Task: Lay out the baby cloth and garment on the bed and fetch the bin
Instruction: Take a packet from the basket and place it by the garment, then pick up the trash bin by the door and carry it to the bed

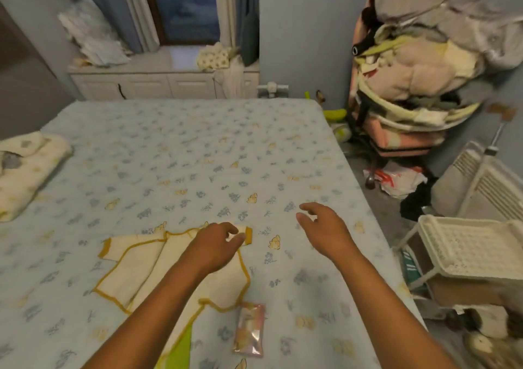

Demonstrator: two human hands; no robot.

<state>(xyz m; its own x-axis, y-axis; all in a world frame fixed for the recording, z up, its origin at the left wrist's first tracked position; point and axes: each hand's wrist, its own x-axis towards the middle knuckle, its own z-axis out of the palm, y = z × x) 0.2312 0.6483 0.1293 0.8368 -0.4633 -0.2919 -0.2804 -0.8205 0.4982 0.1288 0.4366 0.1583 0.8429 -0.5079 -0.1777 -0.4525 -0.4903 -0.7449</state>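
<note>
A cream baby garment (133, 266) with mustard-yellow trim lies spread flat on the patterned bed sheet (184, 147), sleeves out to both sides. My left hand (218, 244) rests over its right sleeve, fingers curled on the cloth near the cuff. Just right of the garment, my right hand (322, 227) hovers over the sheet with its fingers apart and nothing in it. A strip of yellow-green cloth (178, 349) shows under my left forearm at the bottom edge. A white perforated plastic bin (467, 247) stands on a stand beside the bed at the right.
A small pink packet (250, 330) lies on the sheet near the garment's hem. A folded cream blanket (25, 170) sits at the bed's left edge. A tall pile of laundry (418, 65) on a chair, a radiator (481, 179) and floor clutter fill the right side.
</note>
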